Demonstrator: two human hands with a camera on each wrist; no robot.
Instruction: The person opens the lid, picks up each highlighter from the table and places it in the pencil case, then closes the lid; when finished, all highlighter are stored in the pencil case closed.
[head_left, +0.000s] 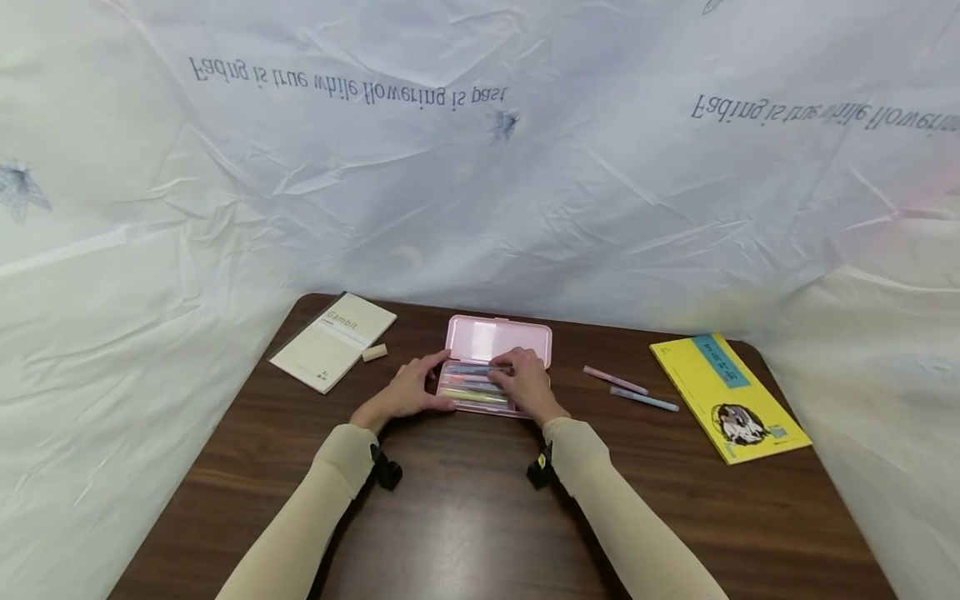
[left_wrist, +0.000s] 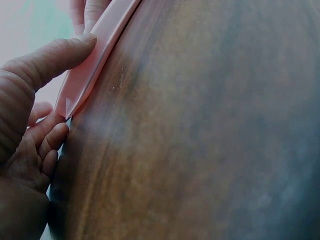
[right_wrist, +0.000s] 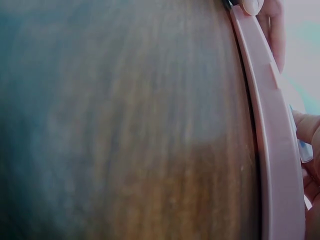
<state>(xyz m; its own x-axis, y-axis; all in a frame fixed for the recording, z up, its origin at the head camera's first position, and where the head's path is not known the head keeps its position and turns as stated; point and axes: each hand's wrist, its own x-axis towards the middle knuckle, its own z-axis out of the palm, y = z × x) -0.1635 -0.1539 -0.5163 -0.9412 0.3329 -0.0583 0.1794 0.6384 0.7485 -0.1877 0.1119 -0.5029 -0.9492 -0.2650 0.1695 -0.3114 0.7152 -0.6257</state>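
A pink pencil case (head_left: 517, 337) lies open on the table, its lid tipped back toward the far side. Several markers (head_left: 471, 396) lie crosswise inside. My left hand (head_left: 405, 390) grips the case's left end; in the left wrist view its thumb (left_wrist: 60, 57) presses the front wall (left_wrist: 82, 85). Over the right half of the case, my right hand (head_left: 529, 387) pinches a blue marker (head_left: 468, 368) at the back of the row. The right wrist view catches a pale end of this marker (right_wrist: 305, 151) beside the thumb, behind the pink front wall (right_wrist: 280, 165).
Right of the case lie a pink marker (head_left: 615, 380) and a blue-grey marker (head_left: 645, 398). A yellow book (head_left: 697, 392) is farther right. At the left are a cream notebook (head_left: 330, 337) and an eraser (head_left: 374, 352). White printed sheeting (head_left: 480, 208) hangs around the table.
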